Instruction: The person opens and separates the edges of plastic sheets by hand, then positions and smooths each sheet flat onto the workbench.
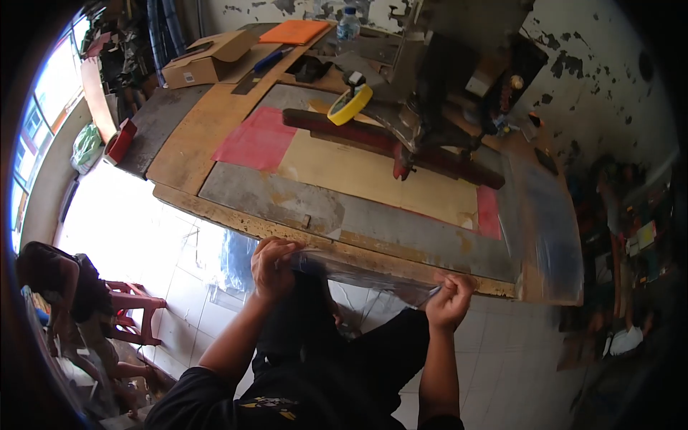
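A clear plastic sheet (373,278) is stretched between my two hands at the front edge of the worktable (222,213). My left hand (272,268) pinches its left end, fingers closed. On the other side my right hand (450,299) is closed on the right end, held just below the table edge. Whether the plastic is a bag or a single sheet I cannot tell. Beyond my hands, a long dark red bar (459,166) belonging to a machine hangs over a cream panel (344,166) with red ends on the tabletop.
A yellow tape roll (350,104) sits by the bar. Farther back are a cardboard box (208,59), an orange folder (294,32) and a water bottle (348,26). Clear plastic (552,236) lies over the table's right end. Another person (79,301) is at left near a red stool (140,315).
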### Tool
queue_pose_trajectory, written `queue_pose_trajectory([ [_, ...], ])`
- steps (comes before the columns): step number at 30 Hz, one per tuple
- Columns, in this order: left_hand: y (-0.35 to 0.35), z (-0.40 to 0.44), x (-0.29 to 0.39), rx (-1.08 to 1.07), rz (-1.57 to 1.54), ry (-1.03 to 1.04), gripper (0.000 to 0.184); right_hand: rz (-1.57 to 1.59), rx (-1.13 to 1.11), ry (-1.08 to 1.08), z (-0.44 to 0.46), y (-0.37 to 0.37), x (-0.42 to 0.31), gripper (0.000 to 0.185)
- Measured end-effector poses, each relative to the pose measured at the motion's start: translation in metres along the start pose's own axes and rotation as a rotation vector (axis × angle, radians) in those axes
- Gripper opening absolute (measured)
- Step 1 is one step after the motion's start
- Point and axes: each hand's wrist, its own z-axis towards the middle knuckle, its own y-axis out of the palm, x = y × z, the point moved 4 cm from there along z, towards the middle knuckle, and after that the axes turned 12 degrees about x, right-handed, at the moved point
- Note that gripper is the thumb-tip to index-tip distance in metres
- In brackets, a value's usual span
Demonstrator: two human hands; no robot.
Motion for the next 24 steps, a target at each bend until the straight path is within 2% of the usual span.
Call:
queue_pose_trajectory([
  [2, -0.009, 0.006, 0.0, -0.025, 0.073, -0.101, 0.002, 0.072, -0.024, 0.247, 0.009, -0.015, -0.002, 0.017],
  [3, -0.014, 0.016, 0.009, -0.027, 0.082, -0.104, 0.002, 0.074, 0.007, 0.304, 0.026, -0.016, -0.016, 0.017],
  [5, -0.014, 0.042, 0.02, -0.102, -0.038, -0.547, 0.011, 0.089, -0.042, 0.484, 0.059, -0.019, -0.03, 0.013],
  [7, -0.011, 0.065, 0.025, -0.153, -0.026, -0.61, 0.013, 0.085, -0.05, 0.551, 0.083, -0.015, -0.032, 0.01],
  [9, 0.001, 0.079, 0.017, -0.244, -0.037, -0.751, 0.02, 0.018, -0.162, 0.702, 0.098, -0.006, -0.021, 0.016],
  [10, 0.009, 0.085, 0.011, -0.244, -0.04, -0.75, 0.02, 0.015, -0.16, 0.701, 0.105, -0.001, -0.014, 0.016],
  [12, 0.034, 0.093, -0.006, -0.371, 0.032, -0.771, 0.026, 0.03, -0.336, 0.844, 0.11, 0.019, 0.016, 0.02],
  [13, 0.044, 0.099, -0.014, -0.413, 0.071, -0.727, 0.03, 0.032, -0.332, 0.841, 0.114, 0.027, 0.033, 0.02],
  [14, 0.055, 0.101, -0.028, -0.412, 0.069, -0.718, 0.03, 0.001, -0.383, 0.801, 0.116, 0.038, 0.054, 0.022],
  [16, 0.082, 0.102, -0.056, -0.457, 0.18, -0.528, 0.026, -0.033, -0.407, 0.754, 0.11, 0.054, 0.085, 0.023],
  [18, 0.104, 0.107, -0.075, -0.479, 0.215, -0.422, 0.025, -0.284, -0.508, 0.524, 0.12, 0.072, 0.111, 0.025],
  [20, 0.124, 0.108, -0.088, -0.607, 0.409, -0.284, 0.026, -0.352, -0.531, 0.528, 0.127, 0.084, 0.12, 0.026],
  [24, 0.145, 0.109, -0.115, -0.726, 0.509, -0.234, 0.024, -0.439, -0.557, 0.545, 0.133, 0.099, 0.111, 0.023],
])
